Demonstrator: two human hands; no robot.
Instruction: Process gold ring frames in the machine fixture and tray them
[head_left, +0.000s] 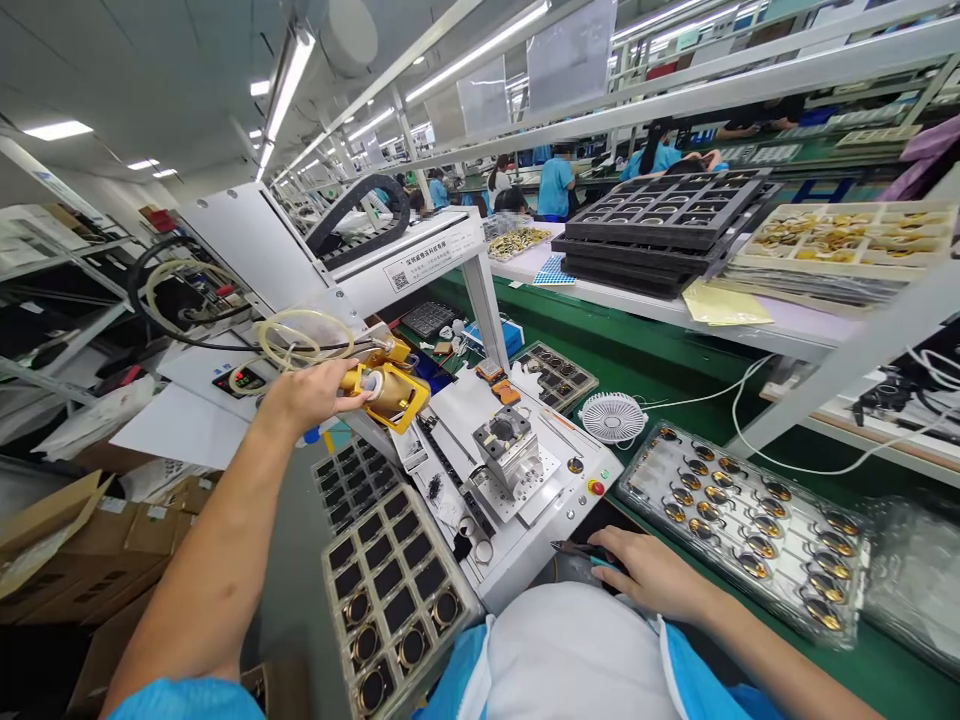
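My left hand is closed on the back end of a gold-coloured dispensing head on the white bench machine. Hoses and a black cable run up to that head. Low at the front, my right hand is wrapped round a pair of pliers with dark jaws and a blue-green handle; part of the handle is hidden by the palm. Between the hands, a metal fixture block with a dark top stands on the machine's bed. Beside it lie an orange-and-black part and a round dark piece.
A tray with round watch-like parts stands front left, a second dark tray behind it. At right lie a clear tray of ring-shaped parts and a small white fan. Stacked black trays fill the shelf. A red button sits on the machine's corner.
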